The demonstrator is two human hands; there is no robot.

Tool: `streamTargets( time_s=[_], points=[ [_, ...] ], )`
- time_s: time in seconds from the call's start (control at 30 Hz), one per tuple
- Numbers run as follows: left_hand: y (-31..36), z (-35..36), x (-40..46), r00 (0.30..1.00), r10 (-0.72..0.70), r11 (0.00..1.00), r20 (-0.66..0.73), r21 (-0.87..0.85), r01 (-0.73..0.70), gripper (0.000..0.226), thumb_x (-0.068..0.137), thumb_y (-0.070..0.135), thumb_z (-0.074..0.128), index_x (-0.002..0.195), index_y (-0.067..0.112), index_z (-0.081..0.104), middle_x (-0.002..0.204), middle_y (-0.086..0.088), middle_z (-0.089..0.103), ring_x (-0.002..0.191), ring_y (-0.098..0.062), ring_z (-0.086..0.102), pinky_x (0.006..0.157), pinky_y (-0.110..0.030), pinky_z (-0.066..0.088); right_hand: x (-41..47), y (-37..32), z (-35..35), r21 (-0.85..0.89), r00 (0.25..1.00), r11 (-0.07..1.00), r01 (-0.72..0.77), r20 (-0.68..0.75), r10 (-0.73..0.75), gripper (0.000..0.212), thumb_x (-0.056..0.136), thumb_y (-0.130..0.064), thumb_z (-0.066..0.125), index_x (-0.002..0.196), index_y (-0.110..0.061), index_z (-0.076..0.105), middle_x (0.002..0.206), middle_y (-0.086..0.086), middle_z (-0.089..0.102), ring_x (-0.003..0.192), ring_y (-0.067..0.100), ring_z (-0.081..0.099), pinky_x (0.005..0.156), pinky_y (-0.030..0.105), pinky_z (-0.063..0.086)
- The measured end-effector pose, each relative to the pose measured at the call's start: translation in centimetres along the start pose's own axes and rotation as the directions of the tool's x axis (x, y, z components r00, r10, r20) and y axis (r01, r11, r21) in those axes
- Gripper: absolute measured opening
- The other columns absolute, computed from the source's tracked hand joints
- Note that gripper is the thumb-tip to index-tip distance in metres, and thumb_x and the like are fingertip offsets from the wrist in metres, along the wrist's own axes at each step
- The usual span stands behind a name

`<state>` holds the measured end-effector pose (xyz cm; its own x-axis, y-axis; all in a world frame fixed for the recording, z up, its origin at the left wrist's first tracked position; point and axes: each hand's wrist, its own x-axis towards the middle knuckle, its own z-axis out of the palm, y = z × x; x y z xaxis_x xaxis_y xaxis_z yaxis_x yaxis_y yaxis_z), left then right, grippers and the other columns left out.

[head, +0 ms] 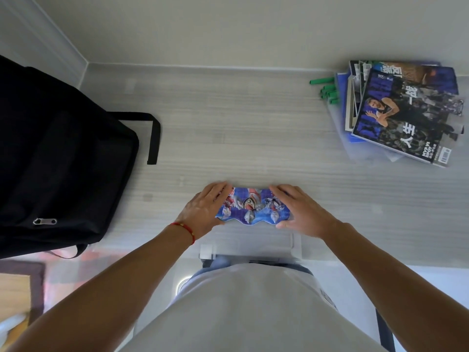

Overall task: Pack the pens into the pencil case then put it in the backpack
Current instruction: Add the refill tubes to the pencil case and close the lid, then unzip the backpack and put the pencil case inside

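Both hands, left (203,210) and right (300,212), clasp ends of glossy wavy-edged pencil case (253,207).

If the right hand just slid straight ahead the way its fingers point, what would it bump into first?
The right hand points up-left over the pencil case. Beyond it lies bare table, then the wall; the way looks free, though depth is hard to judge.

This looks like a home study corner: a pale wood-grain counter (241,138) set against a plain wall. At the counter's far right lies a stack of magazines (403,110), at its left a black backpack (63,158), and below its near left corner a patterned rug (20,283) on the floor.
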<state>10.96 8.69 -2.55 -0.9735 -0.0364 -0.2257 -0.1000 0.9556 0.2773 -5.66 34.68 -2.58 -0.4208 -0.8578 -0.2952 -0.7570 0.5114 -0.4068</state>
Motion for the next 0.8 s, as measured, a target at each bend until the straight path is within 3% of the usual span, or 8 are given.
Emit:
streamTargets(
  time_s=[0.17,0.27,0.4,0.5,0.63,0.8],
  points=[
    [0.0,-1.0,2.0,0.999,-0.043,0.999,-0.023,0.003,0.043,0.096,0.081,0.034,0.077,0.154,0.013,0.018,0.159,-0.010,0.024,0.145,-0.026,0.024,0.112,-0.042,0.041,1.5,0.5,-1.7,0.051,0.997,0.996,-0.071,-0.027,0.073,0.099,0.082,-0.040,0.077,0.159,-0.023,0.017,0.158,-0.001,0.025,0.143,0.020,0.030,0.113,0.041,0.039],
    [0.6,-1.5,2.8,0.974,-0.216,0.976,-0.068,-0.009,0.216,0.090,0.084,0.030,0.074,0.154,0.022,0.019,0.161,-0.011,0.018,0.144,-0.027,0.028,0.106,-0.042,0.048,3.0,0.0,-2.4,0.064,0.982,0.985,-0.160,-0.093,0.166,0.092,0.085,-0.036,0.075,0.158,-0.027,0.021,0.163,0.000,0.018,0.143,0.024,0.034,0.109,0.044,0.043],
    [2.5,-2.4,3.1,0.909,-0.396,0.914,-0.127,-0.148,0.377,0.072,0.086,0.005,0.062,0.149,0.022,0.031,0.160,-0.010,0.021,0.139,-0.029,0.037,0.101,-0.043,0.052,3.9,-1.2,-2.8,-0.026,0.962,0.974,-0.226,-0.159,0.219,0.083,0.086,-0.038,0.073,0.155,-0.025,0.028,0.159,0.009,0.025,0.140,0.030,0.037,0.105,0.046,0.046],
    [3.7,-3.8,1.9,0.863,-0.471,0.866,-0.183,-0.285,0.412,0.066,0.084,0.004,0.058,0.144,0.022,0.038,0.157,-0.012,0.027,0.138,-0.032,0.036,0.100,-0.045,0.051,4.3,-2.3,-3.4,-0.073,0.965,0.981,-0.178,-0.209,0.160,0.073,0.087,-0.043,0.070,0.150,-0.022,0.039,0.157,0.013,0.030,0.140,0.034,0.034,0.106,0.048,0.043],
    [3.8,-5.8,-1.0,0.732,-0.624,0.757,-0.272,-0.441,0.482,0.058,0.081,0.004,0.058,0.135,0.021,0.049,0.150,-0.013,0.039,0.131,-0.034,0.044,0.099,-0.042,0.047,6.7,-5.0,-5.3,0.100,0.978,0.995,-0.020,-0.203,0.040,0.051,0.093,-0.031,0.065,0.141,-0.021,0.051,0.152,0.013,0.040,0.137,0.034,0.041,0.107,0.046,0.041],
    [2.0,-8.1,-6.4,0.532,-0.774,0.625,-0.343,-0.551,0.553,0.051,0.078,0.003,0.060,0.127,0.016,0.058,0.132,-0.010,0.053,0.120,-0.030,0.053,0.100,-0.037,0.046,10.9,-11.9,-7.6,0.223,0.968,0.955,0.196,-0.200,-0.152,0.041,0.092,-0.017,0.064,0.133,-0.014,0.059,0.136,0.007,0.056,0.125,0.028,0.052,0.107,0.036,0.041]
  ],
)
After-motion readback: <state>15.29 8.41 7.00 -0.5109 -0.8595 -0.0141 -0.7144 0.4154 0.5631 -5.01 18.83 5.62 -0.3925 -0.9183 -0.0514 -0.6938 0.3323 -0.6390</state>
